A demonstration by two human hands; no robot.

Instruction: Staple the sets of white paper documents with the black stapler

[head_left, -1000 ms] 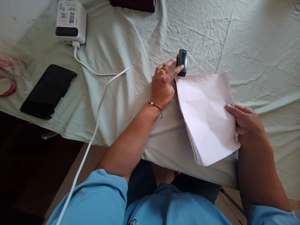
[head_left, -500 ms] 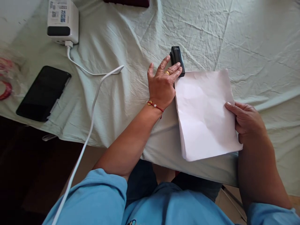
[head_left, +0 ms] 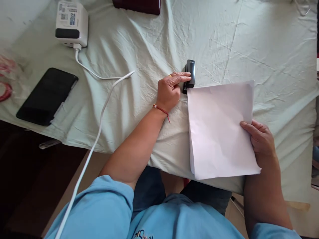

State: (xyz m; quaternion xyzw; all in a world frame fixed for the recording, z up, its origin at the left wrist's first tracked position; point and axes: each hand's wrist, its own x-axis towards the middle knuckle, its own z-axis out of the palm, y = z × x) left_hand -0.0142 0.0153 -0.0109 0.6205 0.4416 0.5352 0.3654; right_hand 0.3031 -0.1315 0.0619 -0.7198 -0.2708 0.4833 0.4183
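Observation:
A black stapler (head_left: 191,71) lies on the cloth at the top left corner of a stack of white paper sheets (head_left: 219,132). My left hand (head_left: 170,88) is on the stapler, fingers reaching across its top and the thumb folded at its left side. The stapler's front end meets the paper corner; whether the corner sits in its jaw I cannot tell. With my right hand (head_left: 260,136) I grip the stack's right edge, thumb on top and the other fingers underneath, mostly hidden. The stack's lower edge reaches past the table's front edge.
A pale green cloth (head_left: 139,126) covers the table. To the left are a black phone (head_left: 47,96) and a white power adapter (head_left: 72,25) with a white cable (head_left: 99,122) running towards me. A dark red object (head_left: 137,6) stands at the back, a red tape roll (head_left: 5,92) at far left.
The stapler and paper stack appear lower in view and the stapler is more upright. My left fingers have drawn closer together, and its thumb shows. My right hand keeps hold of the paper.

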